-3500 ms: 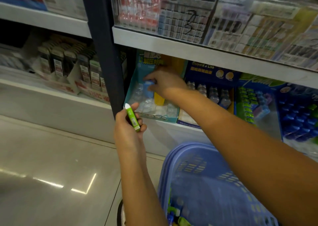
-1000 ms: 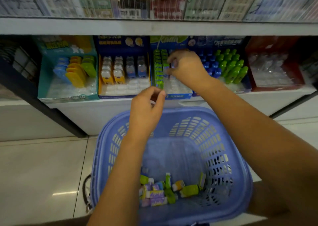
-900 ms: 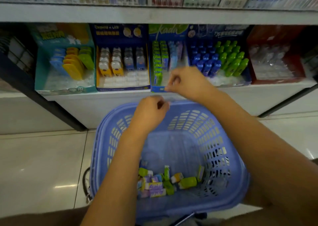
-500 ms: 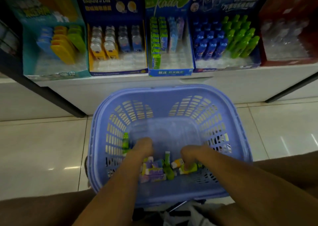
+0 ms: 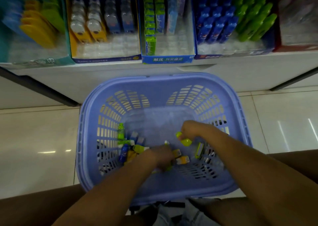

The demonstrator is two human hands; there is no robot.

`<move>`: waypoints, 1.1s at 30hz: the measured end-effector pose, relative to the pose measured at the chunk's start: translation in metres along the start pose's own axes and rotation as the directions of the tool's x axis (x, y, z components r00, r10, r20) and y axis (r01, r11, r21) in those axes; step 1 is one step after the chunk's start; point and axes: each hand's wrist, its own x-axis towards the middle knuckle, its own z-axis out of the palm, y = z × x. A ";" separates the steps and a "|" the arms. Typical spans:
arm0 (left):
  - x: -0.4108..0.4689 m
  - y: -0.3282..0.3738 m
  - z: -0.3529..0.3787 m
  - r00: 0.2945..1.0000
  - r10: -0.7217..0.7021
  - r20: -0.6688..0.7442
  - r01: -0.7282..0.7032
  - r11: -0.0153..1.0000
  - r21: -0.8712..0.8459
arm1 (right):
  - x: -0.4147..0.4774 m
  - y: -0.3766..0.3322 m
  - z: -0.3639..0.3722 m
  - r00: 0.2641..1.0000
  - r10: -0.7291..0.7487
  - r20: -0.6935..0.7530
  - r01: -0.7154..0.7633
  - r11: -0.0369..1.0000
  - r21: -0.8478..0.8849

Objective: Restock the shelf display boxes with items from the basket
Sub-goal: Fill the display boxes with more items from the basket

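Both hands were down in one lilac plastic basket (image 5: 165, 86) that stood on a pale, glossy tiled floor (image 5: 37, 131) in front of the lowest shelf (image 5: 120, 71). The right hand (image 5: 192, 129) was pinched around a lime-green item (image 5: 185, 140), lifted just above the basket bottom. The left hand (image 5: 161, 157) lay curled among the loose items; whether it gripped one could not be told. Roughly ten small items remained in the basket, blurred: a green bottle-shaped one (image 5: 121, 133) by the left wall, a blue one (image 5: 123, 154) below it, two yellow-orange ones (image 5: 182, 159) beside the left hand, a green flat one (image 5: 199, 150) toward the right wall.

Five display boxes sat side by side on the shelf: a teal box (image 5: 34, 60), a dark blue box with four rows of clear-topped items (image 5: 103, 59), a blue-fronted box (image 5: 167, 59) with one full green column, a box of blue and green bottles (image 5: 232, 55), and a red box (image 5: 296, 47) cut by the frame edge. The front cells of each were mostly bare.
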 end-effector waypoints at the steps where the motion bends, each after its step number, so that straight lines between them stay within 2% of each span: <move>1: 0.001 0.004 0.003 1.000 -0.009 -0.007 0.009 1.000 0.015 | -0.005 0.002 -0.008 0.999 -0.018 -0.031 0.020 0.998 0.061; 4: 0.001 0.007 0.005 0.995 -0.007 -0.102 0.011 0.999 0.034 | -0.023 0.006 -0.027 0.993 -0.033 -0.113 0.062 0.963 0.263; 5: -0.001 0.007 0.003 0.989 -0.001 -0.145 0.002 1.000 0.008 | -0.029 0.006 -0.032 0.990 -0.045 -0.130 0.090 0.928 0.361; 6: -0.003 0.005 -0.001 0.983 -0.009 -0.184 -0.002 0.998 -0.061 | -0.035 0.008 -0.036 0.988 -0.058 -0.144 0.127 0.834 0.537; 7: -0.005 0.002 -0.007 0.973 -0.045 -0.228 0.003 0.983 -0.181 | -0.041 0.009 -0.040 0.984 -0.076 -0.164 0.173 0.663 0.728; 8: -0.007 -0.001 -0.014 0.955 -0.106 -0.276 0.010 0.944 -0.329 | -0.047 0.010 -0.043 0.976 -0.102 -0.191 0.216 0.438 0.873; 9: -0.011 -0.004 -0.025 0.933 -0.183 -0.311 0.008 0.872 -0.490 | -0.053 0.011 -0.047 0.966 -0.136 -0.220 0.246 0.222 0.943; 10: -0.015 -0.005 -0.036 0.912 -0.259 -0.316 -0.015 0.752 -0.659 | -0.058 0.013 -0.050 0.954 -0.168 -0.247 0.261 0.061 0.963; 11: -0.021 -0.006 -0.050 0.907 -0.312 -0.283 -0.060 0.568 -0.821 | -0.062 0.014 -0.054 0.941 -0.199 -0.273 0.267 -0.055 0.962; 12: -0.027 -0.005 -0.063 0.916 -0.328 -0.230 -0.118 0.328 -0.937 | -0.067 0.013 -0.059 0.928 -0.222 -0.298 0.275 -0.130 0.953; 13: -0.034 -0.005 -0.076 0.930 -0.316 -0.190 -0.173 0.082 -0.982 | -0.072 0.011 -0.063 0.918 -0.225 -0.327 0.292 -0.173 0.941; 14: -0.042 -0.006 -0.088 0.937 -0.297 -0.183 -0.223 -0.106 -0.969 | -0.077 0.008 -0.068 0.912 -0.205 -0.355 0.319 -0.188 0.929; 15: -0.052 -0.009 -0.100 0.934 -0.293 -0.203 -0.271 -0.213 -0.939 | -0.082 0.006 -0.071 0.907 -0.170 -0.386 0.359 -0.171 0.918; 16: -0.063 -0.010 -0.112 0.922 -0.303 -0.239 -0.322 -0.265 -0.909 | -0.087 0.003 -0.074 0.897 -0.142 -0.420 0.404 -0.127 0.906; 17: -0.075 -0.011 -0.122 0.904 -0.322 -0.283 -0.375 -0.276 -0.885 | -0.090 0.000 -0.077 0.882 -0.130 -0.454 0.447 -0.079 0.891; 18: -0.086 -0.012 -0.131 0.877 -0.349 -0.330 -0.426 -0.249 -0.870 | -0.094 -0.002 -0.080 0.866 -0.135 -0.481 0.481 -0.033 0.876; 19: -0.097 -0.011 -0.139 0.840 -0.383 -0.384 -0.474 -0.177 -0.862 | -0.097 -0.005 -0.084 0.850 -0.154 -0.503 0.511 0.013 0.859; 21: -0.116 -0.009 -0.150 0.757 -0.434 -0.488 -0.528 0.034 -0.849 | -0.105 -0.016 -0.091 0.812 -0.187 -0.552 0.580 0.157 0.800; 23: -0.129 -0.006 -0.158 0.688 -0.455 -0.565 -0.547 0.186 -0.816 | -0.114 -0.031 -0.101 0.755 -0.128 -0.643 0.645 0.321 0.694; 24: -0.137 -0.006 -0.162 0.663 -0.470 -0.583 -0.563 0.200 -0.802 | -0.119 -0.037 -0.106 0.709 -0.063 -0.702 0.674 0.355 0.648; 26: -0.156 -0.009 -0.169 0.638 -0.502 -0.584 -0.624 0.108 -0.774 | -0.128 -0.046 -0.117 0.591 0.059 -0.805 0.749 0.330 0.574; 28: -0.176 -0.015 -0.174 0.632 -0.516 -0.578 -0.684 -0.022 -0.729 | -0.137 -0.050 -0.127 0.451 0.097 -0.887 0.830 0.319 0.457; 29: -0.186 -0.020 -0.175 0.620 -0.534 -0.575 -0.702 -0.052 -0.710 | -0.141 -0.053 -0.133 0.392 0.096 -0.915 0.851 0.341 0.401; 31: -0.203 -0.031 -0.176 0.571 -0.581 -0.579 -0.745 -0.072 -0.663 | -0.149 -0.064 -0.146 0.306 0.077 -0.949 0.852 0.423 0.310; 33: -0.220 -0.044 -0.174 0.504 -0.637 -0.583 -0.804 -0.099 -0.586 | -0.153 -0.081 -0.162 0.258 0.046 -0.965 0.851 0.462 0.249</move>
